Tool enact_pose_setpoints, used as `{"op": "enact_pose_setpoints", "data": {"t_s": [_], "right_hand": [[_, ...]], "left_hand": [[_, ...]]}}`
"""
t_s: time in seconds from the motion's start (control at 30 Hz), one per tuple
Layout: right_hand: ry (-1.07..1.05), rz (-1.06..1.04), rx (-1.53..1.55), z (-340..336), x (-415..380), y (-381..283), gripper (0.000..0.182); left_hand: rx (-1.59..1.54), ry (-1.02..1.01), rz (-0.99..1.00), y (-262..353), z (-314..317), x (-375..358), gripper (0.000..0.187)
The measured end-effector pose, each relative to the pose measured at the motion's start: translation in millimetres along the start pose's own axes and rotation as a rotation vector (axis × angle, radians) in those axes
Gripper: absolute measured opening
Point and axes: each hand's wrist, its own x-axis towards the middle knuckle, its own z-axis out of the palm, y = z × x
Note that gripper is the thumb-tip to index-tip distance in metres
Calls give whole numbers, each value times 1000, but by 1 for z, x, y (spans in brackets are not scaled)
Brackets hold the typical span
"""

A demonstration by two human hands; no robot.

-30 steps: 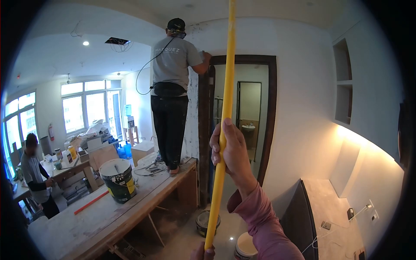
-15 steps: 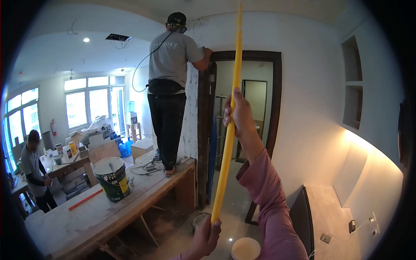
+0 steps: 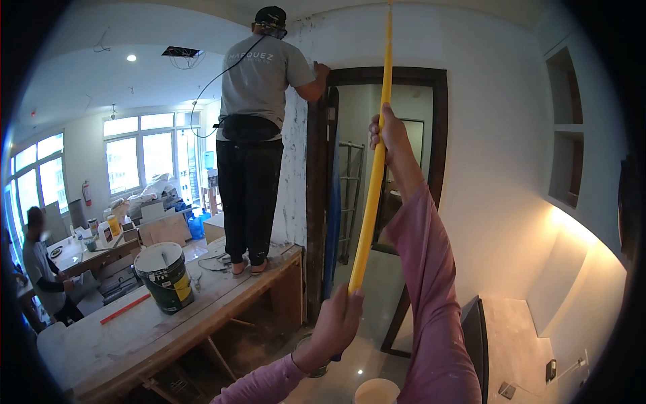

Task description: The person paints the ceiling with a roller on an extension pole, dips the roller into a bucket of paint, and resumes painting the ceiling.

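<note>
A long yellow pole (image 3: 374, 209) runs steeply from low centre up to the ceiling, its top end at the frame's upper edge. My right hand (image 3: 391, 138) is wrapped round it at mid-height, in front of the dark door frame (image 3: 439, 135). Lower down, my left hand (image 3: 338, 323) grips the pole near its bottom end. Pale pink sleeves cover both my arms. Below my hands, a pale open bucket (image 3: 377, 392) stands on the floor, with another container (image 3: 316, 367) partly hidden behind my left hand.
A person (image 3: 252, 101) stands on a wooden counter (image 3: 128, 337) at left, one hand at the wall by the door frame. A paint bucket (image 3: 165, 279) and a red bar (image 3: 125, 308) lie near. Another person (image 3: 44, 269) is far left. A desk (image 3: 515, 337) is at right.
Both my hands have moved up and slightly right with the pole. My left forearm has come into view. The view has shifted a little, and the far-left person is more upright.
</note>
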Motion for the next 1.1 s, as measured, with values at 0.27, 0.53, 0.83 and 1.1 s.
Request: {"op": "enact_pose_setpoints", "data": {"t_s": [0.27,0.53,0.83,1.1], "right_hand": [[3,-54,-20,-21,46,3,44],[-3,-62,-42,-2,13,-7,44],[-33,-118,-7,54,-125,-17,46],[-88,-135,25,117,-238,-36,46]], "left_hand": [[-26,-44,-68,14,5,39,27],[29,-10,-61,24,-4,5,28],[103,7,9,4,-32,-117,28],[126,67,177,24,-71,-223,30]]}}
